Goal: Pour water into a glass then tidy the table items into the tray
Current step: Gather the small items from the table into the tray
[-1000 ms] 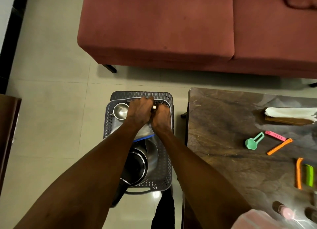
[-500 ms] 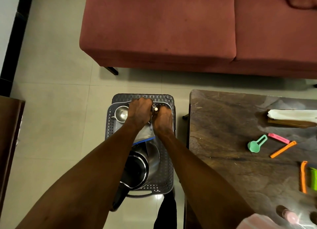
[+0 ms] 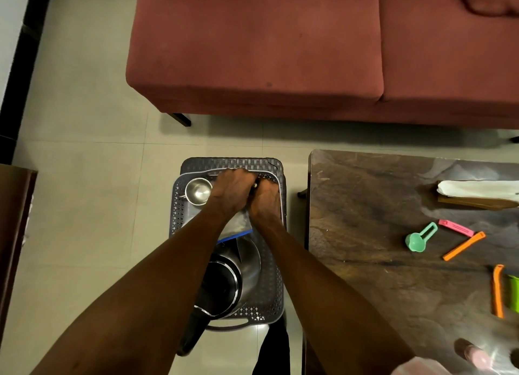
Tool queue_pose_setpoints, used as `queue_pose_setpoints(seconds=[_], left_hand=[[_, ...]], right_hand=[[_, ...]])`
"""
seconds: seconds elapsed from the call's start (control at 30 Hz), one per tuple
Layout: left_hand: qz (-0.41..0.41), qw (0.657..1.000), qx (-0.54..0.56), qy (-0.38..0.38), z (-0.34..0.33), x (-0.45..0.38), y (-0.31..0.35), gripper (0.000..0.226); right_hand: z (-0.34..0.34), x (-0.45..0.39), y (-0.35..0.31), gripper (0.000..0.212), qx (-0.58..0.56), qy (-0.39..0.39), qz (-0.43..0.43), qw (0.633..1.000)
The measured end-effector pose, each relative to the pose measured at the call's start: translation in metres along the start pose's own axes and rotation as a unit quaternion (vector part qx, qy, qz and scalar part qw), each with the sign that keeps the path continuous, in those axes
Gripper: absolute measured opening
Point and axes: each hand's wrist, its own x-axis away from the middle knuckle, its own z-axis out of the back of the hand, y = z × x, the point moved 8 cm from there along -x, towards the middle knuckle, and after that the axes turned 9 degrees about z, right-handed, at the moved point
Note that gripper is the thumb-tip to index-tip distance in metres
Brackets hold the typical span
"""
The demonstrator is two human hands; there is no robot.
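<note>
reaching both hands into the basket [image 3: 176, 206], left [image 3: 233, 190] and right [image 3: 265, 197] clench something small i can't identify; clips [image 3: 463, 245] right of it remain untidied.

Hidden and cut-off parts around the tray and the table

The left hand [image 3: 231, 190] and right hand [image 3: 265, 196] cover the far part of the tray [image 3: 175, 206], so the small metal thing [image 3: 255, 184] between them is hard to name, and the fingers are not visible. The forearms hide much of the clear bag [image 3: 238, 223] and the steel pot [image 3: 247, 265]. The green clip [image 3: 514, 292] is cut by the right edge. The pink object [image 3: 477, 356] at the bottom is blurred.
</note>
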Motion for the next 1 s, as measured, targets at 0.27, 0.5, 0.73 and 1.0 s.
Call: queue_pose_setpoints(seconds=[0.27,0.5,0.73,1.0], left_hand=[[0.025,0.999,0.032,0.024,0.001,-0.001,-0.005,0.016],[0.052,0.992,0.103,0.052,-0.003,0.005,-0.019,0.033],[0.075,0.994,0.072,0.031,-0.004,-0.002,-0.013,0.013],[0.091,0.994,0.031,0.043,-0.006,-0.003,-0.016,0.018]], right_hand=[[-0.002,0.0,0.003,0.033,-0.065,-0.003,-0.028,0.997],[0.003,-0.005,-0.008,0.021,0.245,-0.045,0.094,0.964],[0.002,-0.004,-0.015,0.02,0.308,-0.062,0.117,0.942],[0.004,-0.005,-0.017,0.022,0.3,-0.062,0.114,0.945]])
